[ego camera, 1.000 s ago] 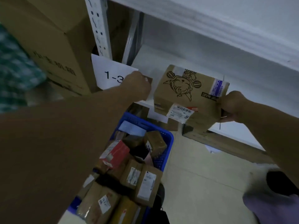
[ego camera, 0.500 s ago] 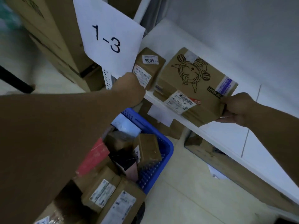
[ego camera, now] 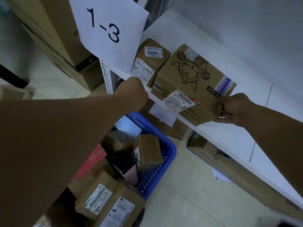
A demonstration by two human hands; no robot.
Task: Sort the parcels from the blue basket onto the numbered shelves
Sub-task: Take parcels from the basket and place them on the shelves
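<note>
Right hand (ego camera: 232, 110) clamped on the printed carton (ego camera: 193, 79), which overhangs the shelf (ego camera: 246, 136) edge and is judged not fully seated. Left hand (ego camera: 136, 92) sits just below a small parcel (ego camera: 150, 63); its grip cannot be told. The blue basket (ego camera: 170, 145) beneath it holds many parcels, so most sorting remains.

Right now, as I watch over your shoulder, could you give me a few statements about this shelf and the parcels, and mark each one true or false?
1. The right hand grips the cartoon box at its corner. True.
2. The paper sign reads 2-5. False: it reads 1-3.
3. The blue basket is empty. False: it holds several parcels.
4. A smaller parcel stands on the white shelf beside the cartoon box. True.
</note>
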